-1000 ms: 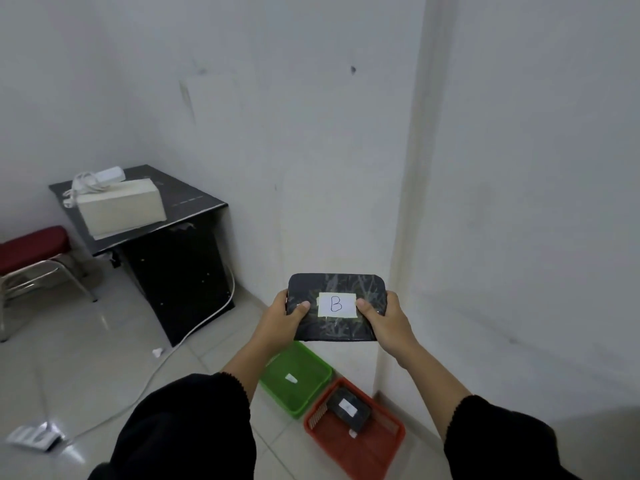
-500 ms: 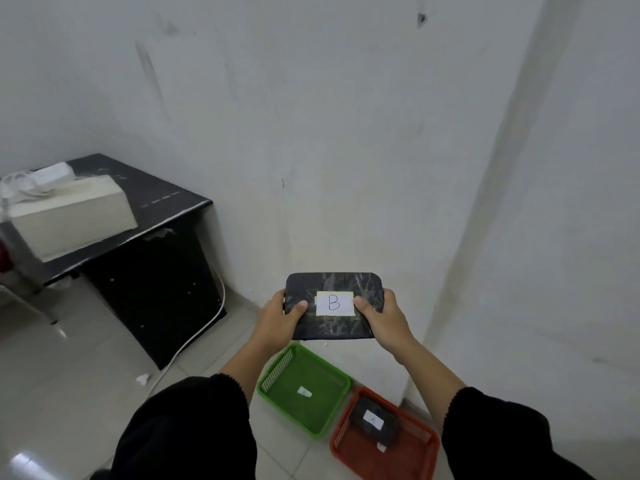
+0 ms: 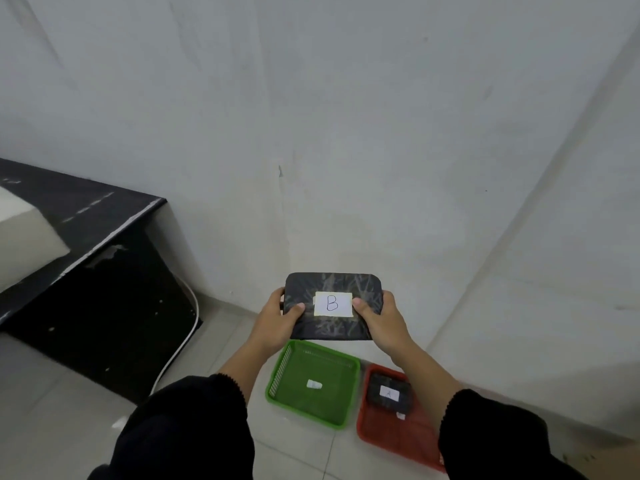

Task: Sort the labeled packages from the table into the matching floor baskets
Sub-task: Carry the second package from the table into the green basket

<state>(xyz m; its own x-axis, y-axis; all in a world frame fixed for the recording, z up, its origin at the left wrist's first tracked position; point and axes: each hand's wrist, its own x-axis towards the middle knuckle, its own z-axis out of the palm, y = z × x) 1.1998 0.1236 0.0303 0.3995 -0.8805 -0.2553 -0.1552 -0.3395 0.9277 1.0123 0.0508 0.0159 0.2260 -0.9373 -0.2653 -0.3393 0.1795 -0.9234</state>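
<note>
Both hands, left hand and right hand, are still clasping the flat black package with white "B" label, now hanging directly above the green plastic floor basket; the red plastic basket beside it is showing fuller than before.

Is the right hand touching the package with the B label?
Touching: in the head view the right hand grips the package at its edge, thumb beside the B label.
</note>
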